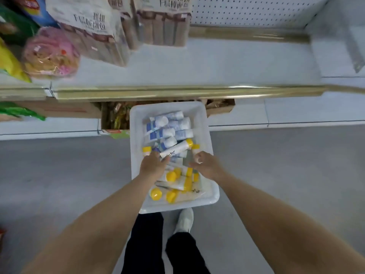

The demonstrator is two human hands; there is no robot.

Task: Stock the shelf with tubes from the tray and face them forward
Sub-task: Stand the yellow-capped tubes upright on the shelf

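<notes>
A white tray (205, 123) sits on the floor below the shelf, holding several tubes: blue-and-white ones (167, 127) at its far end, yellow-capped ones (173, 184) at its near end. My left hand (153, 165) reaches into the tray and grips the lower end of a white tube with a yellow cap (176, 148), which points up and to the right. My right hand (207, 165) is in the tray beside it, fingers curled around something small and whitish that I cannot make out. The white shelf (207, 64) above is bare on its right part.
Beige packaged goods (118, 32) and a pink bag (51, 54) stand on the shelf's left part. A gold price rail (177, 92) runs along the shelf front. An open cardboard box (114, 117) sits behind the tray. My legs and a white shoe (184, 220) are just below the tray.
</notes>
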